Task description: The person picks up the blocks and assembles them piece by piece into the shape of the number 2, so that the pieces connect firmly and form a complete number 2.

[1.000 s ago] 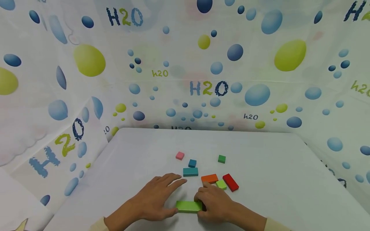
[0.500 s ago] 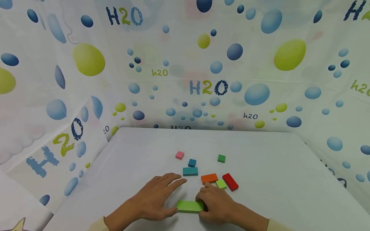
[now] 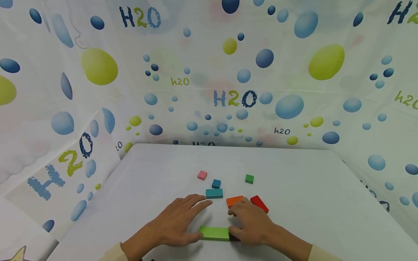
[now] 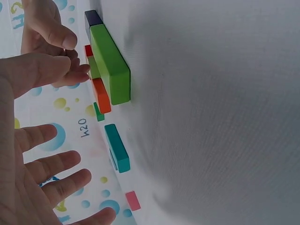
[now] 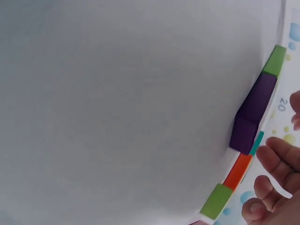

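Observation:
A long light green block (image 3: 213, 233) lies flat near the front of the white table. A dark purple block (image 5: 255, 105) sits end to end with its right side, mostly covered by my right hand (image 3: 253, 222) in the head view. That hand hovers over the purple block with loosely bent fingers and holds nothing; the right wrist view shows its fingers apart from the block. My left hand (image 3: 177, 224) is spread beside the green block's left end, thumb tip right at that end. The orange block (image 3: 232, 201) is just beyond my right fingertips.
Behind the hands lie a teal block (image 3: 213, 193), a small blue block (image 3: 216, 183), a pink cube (image 3: 202, 175), a green cube (image 3: 249, 179) and a red block (image 3: 260, 204). A small lime block (image 5: 218, 201) is hidden in the head view. A printed curtain hangs behind.
My right hand has loosened its fingers and shifted slightly right, uncovering part of the purple block and covering the small lime one. The green block edged slightly right; the left hand barely moved.

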The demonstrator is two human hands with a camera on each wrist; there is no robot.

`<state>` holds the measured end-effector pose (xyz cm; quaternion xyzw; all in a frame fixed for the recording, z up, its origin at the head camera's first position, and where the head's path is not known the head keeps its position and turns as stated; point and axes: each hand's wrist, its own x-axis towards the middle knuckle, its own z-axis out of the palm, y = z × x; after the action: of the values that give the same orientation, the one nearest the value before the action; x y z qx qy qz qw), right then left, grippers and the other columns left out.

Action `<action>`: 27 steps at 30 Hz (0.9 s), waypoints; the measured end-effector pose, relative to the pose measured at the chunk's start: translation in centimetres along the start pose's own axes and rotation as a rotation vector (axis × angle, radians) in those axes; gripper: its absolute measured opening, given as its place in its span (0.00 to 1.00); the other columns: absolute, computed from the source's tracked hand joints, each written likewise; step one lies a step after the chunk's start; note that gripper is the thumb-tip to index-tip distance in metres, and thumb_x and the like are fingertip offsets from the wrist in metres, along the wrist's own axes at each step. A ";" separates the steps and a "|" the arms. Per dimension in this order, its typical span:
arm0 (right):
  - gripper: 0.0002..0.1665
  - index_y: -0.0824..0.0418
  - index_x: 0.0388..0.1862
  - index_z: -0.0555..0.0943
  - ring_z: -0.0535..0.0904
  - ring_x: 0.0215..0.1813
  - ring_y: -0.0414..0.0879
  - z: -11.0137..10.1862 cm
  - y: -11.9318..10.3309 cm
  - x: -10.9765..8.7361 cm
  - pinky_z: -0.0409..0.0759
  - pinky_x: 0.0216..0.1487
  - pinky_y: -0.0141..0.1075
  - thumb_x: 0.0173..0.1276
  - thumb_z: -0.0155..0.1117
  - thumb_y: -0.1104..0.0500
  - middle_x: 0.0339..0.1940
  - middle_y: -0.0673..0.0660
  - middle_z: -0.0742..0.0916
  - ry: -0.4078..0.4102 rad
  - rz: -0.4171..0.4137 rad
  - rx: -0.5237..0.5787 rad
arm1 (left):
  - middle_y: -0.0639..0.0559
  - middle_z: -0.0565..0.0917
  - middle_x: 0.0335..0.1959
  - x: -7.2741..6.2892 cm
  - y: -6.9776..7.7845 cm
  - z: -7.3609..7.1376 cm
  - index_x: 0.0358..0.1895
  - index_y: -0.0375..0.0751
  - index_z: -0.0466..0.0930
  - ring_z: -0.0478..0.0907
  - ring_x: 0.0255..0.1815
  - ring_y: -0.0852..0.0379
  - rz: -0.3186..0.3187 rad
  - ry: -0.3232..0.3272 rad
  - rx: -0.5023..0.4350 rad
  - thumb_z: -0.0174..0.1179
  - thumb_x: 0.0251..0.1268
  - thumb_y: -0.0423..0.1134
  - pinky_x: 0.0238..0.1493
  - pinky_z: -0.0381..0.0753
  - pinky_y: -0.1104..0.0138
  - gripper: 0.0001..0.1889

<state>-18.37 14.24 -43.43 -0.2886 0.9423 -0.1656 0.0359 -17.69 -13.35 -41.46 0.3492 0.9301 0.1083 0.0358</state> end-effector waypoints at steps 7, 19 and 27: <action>0.19 0.53 0.50 0.84 0.69 0.45 0.39 0.0 1.2 -0.2 0.80 0.42 0.35 0.63 0.69 0.48 0.48 0.45 0.84 0.120 0.036 -0.059 | 0.56 0.67 0.76 1.0 0.1 0.6 0.78 0.60 0.60 0.64 0.74 0.52 0.032 0.037 -0.015 0.64 0.62 0.61 0.64 0.75 0.44 0.42; 0.24 0.55 0.55 0.82 0.69 0.45 0.40 -0.8 3.2 -0.3 0.81 0.44 0.37 0.61 0.71 0.50 0.50 0.47 0.84 0.197 0.185 -0.118 | 0.57 0.65 0.77 2.9 0.7 0.8 0.79 0.62 0.59 0.63 0.75 0.53 -0.011 -0.009 -0.059 0.65 0.61 0.61 0.65 0.75 0.43 0.43; 0.26 0.55 0.56 0.82 0.73 0.49 0.44 -0.8 4.7 -0.6 0.85 0.45 0.40 0.57 0.72 0.53 0.50 0.49 0.84 0.215 0.243 -0.115 | 0.57 0.65 0.77 3.8 0.9 1.1 0.78 0.62 0.60 0.63 0.75 0.53 -0.033 -0.026 -0.056 0.64 0.61 0.62 0.67 0.73 0.44 0.42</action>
<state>-20.49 18.50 -44.23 -0.1548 0.9766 -0.1357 -0.0620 -19.83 -10.06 -42.27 0.3343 0.9317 0.1293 0.0596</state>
